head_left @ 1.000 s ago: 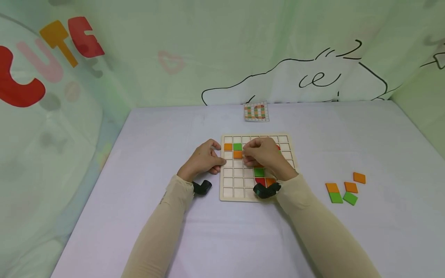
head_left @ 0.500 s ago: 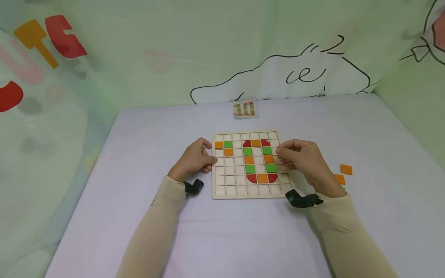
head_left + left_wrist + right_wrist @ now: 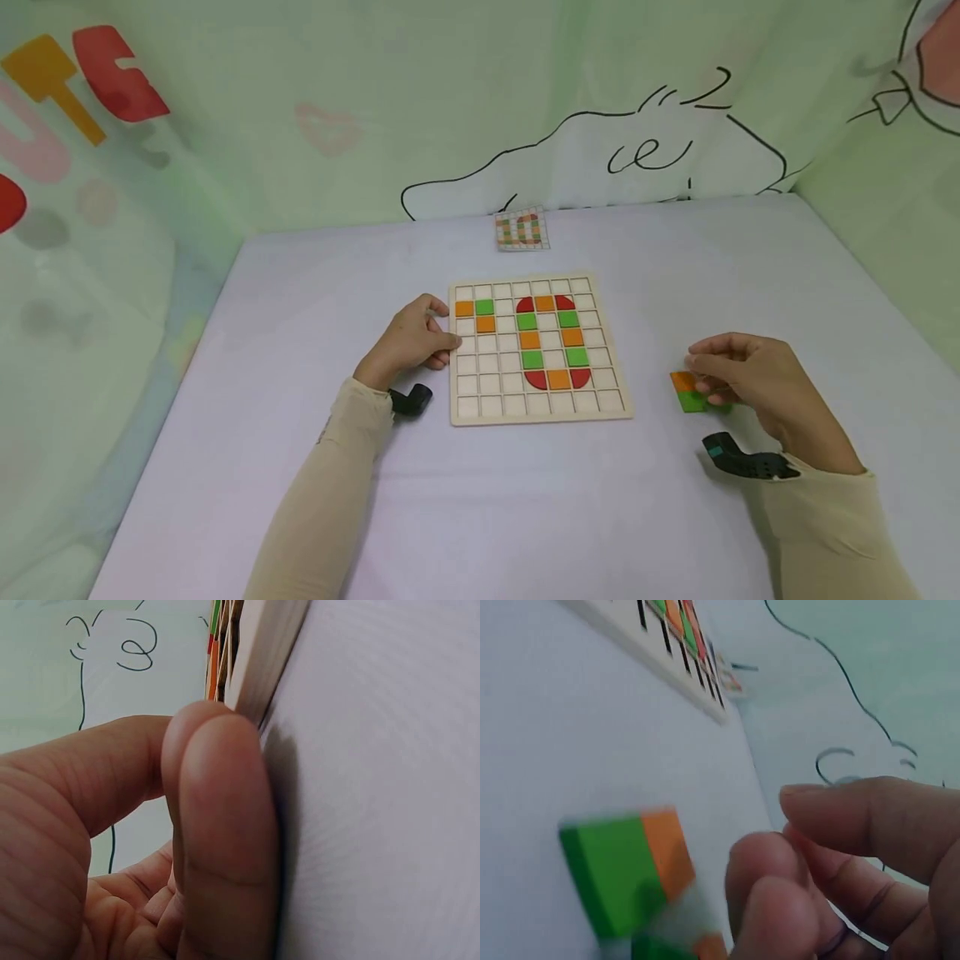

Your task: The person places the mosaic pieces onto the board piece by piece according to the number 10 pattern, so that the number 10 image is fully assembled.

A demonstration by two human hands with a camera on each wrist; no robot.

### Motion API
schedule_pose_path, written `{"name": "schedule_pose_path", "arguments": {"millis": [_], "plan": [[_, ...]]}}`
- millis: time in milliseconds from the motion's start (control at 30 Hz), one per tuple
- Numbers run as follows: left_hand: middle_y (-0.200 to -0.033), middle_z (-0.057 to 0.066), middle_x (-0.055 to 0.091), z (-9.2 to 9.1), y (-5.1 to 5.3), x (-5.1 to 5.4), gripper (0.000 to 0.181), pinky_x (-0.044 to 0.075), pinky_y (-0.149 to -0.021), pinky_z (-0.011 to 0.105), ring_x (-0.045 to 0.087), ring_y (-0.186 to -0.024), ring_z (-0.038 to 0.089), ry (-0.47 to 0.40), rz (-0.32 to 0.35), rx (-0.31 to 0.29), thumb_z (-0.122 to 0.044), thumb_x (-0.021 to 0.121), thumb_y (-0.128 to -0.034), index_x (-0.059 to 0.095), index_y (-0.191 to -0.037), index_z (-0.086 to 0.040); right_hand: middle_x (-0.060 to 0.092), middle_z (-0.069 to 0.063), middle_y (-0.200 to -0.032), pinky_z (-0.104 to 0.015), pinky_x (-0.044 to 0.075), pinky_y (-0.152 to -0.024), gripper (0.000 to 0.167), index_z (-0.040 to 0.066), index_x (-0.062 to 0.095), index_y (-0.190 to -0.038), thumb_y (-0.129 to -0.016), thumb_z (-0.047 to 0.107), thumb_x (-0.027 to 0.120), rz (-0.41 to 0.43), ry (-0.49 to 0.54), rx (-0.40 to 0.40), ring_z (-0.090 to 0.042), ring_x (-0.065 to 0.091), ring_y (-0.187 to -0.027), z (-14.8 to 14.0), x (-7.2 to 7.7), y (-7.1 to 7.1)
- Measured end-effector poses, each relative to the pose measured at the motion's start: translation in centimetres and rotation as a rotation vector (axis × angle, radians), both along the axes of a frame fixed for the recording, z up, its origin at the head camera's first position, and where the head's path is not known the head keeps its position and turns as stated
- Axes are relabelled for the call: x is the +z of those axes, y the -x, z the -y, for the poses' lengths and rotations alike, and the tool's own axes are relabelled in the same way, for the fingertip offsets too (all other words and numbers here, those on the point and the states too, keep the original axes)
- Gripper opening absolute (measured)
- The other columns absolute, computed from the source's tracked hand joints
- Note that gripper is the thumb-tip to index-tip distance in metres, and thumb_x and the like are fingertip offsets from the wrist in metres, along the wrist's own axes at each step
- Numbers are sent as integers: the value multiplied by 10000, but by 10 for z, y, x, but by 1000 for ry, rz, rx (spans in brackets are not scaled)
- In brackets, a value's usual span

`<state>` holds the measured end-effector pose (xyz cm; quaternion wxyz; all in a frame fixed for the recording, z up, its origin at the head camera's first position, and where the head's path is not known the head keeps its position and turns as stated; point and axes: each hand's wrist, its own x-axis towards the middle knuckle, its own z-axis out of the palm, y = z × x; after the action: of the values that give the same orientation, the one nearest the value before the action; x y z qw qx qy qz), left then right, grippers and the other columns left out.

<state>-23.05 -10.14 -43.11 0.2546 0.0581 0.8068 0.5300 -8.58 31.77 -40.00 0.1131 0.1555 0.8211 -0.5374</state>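
In the head view my left hand (image 3: 408, 342) rests at the left edge of the wooden grid board (image 3: 542, 419), thumb on its rim and fingers bent against its side. The left wrist view shows fingertips close to the board's edge (image 3: 262, 652). Orange, green and red tiles form an oval on the board, with a few more tiles at its upper left. My right hand (image 3: 765, 387) hovers over loose tiles on the table, partly hiding them. A green tile (image 3: 619, 874) and an orange tile (image 3: 673, 851) lie beneath it. A gap separates thumb and fingers, which hold nothing visible.
A small pattern card (image 3: 521, 230) lies behind the board, near the back wall cloth (image 3: 337, 196). White cloth (image 3: 570, 508) covers the table. Black wrist cameras (image 3: 411, 400) sit under both wrists.
My right hand has left the board and moved right to the loose tiles, uncovering the oval of tiles. The left hand stays at the board's edge. The head view has shifted slightly.
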Motion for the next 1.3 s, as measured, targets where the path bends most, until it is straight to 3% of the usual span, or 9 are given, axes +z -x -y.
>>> {"name": "schedule_pose_path", "arguments": {"millis": [133, 300, 533, 700, 867, 1167, 1300], "plan": [[-887, 121, 580, -1, 0, 0, 504, 622, -592, 263, 652, -614, 157, 4, 1, -6, -49, 779, -929, 482, -1336, -49, 728, 111, -921, -284, 630, -687, 294, 56, 671, -1148, -992, 293, 747, 45, -16, -2, -133, 691, -748, -20, -3, -15], [-895, 116, 573, -2, -1, 2, 512, 622, -595, 262, 652, -616, 156, 4, 12, 0, -40, 776, -928, 478, -1343, -50, 728, 65, -867, -279, 631, -688, 284, 95, 675, -1101, -987, 344, 749, 119, -22, -36, -138, 704, -737, -38, -7, -31], [-897, 124, 583, 3, 0, 0, 509, 626, -595, 271, 659, -622, 163, 9, 6, 6, -55, 783, -926, 483, -1337, -57, 711, 70, -874, -277, 617, -669, 412, 39, 681, -1186, -958, 367, 781, 176, -88, -10, -120, 667, -739, -43, -14, -33], [-894, 124, 585, 3, 1, 0, 502, 631, -603, 281, 668, -628, 169, 9, -6, -1, -60, 784, -925, 487, -1330, -61, 682, 96, -866, -253, 544, -653, 556, 14, 655, -1276, -922, 415, 807, 179, -226, 49, -97, 602, -762, -40, -15, -33], [-885, 122, 586, 1, 1, 0, 497, 636, -608, 294, 669, -626, 170, 3, -17, -4, -54, 783, -924, 490, -1325, -55, 649, 77, -924, -252, 480, -628, 564, 1, 657, -1239, -917, 440, 804, 153, -329, 90, -84, 524, -793, -39, -13, -31], [-875, 123, 590, 0, 1, 1, 491, 634, -603, 290, 669, -621, 169, 2, -9, -2, -48, 782, -922, 490, -1317, -52, 679, 113, -911, -251, 531, -638, 478, 36, 668, -1178, -917, 410, 812, 131, -289, 35, -77, 569, -796, -35, -16, -33], [-875, 123, 589, 0, 2, 1, 489, 633, -602, 286, 668, -620, 166, -3, -8, 0, -42, 778, -924, 488, -1317, -51, 683, 177, -871, -233, 585, -640, 322, 65, 715, -1088, -928, 326, 815, 76, -222, -17, -48, 608, -766, -33, -19, -34]]}}
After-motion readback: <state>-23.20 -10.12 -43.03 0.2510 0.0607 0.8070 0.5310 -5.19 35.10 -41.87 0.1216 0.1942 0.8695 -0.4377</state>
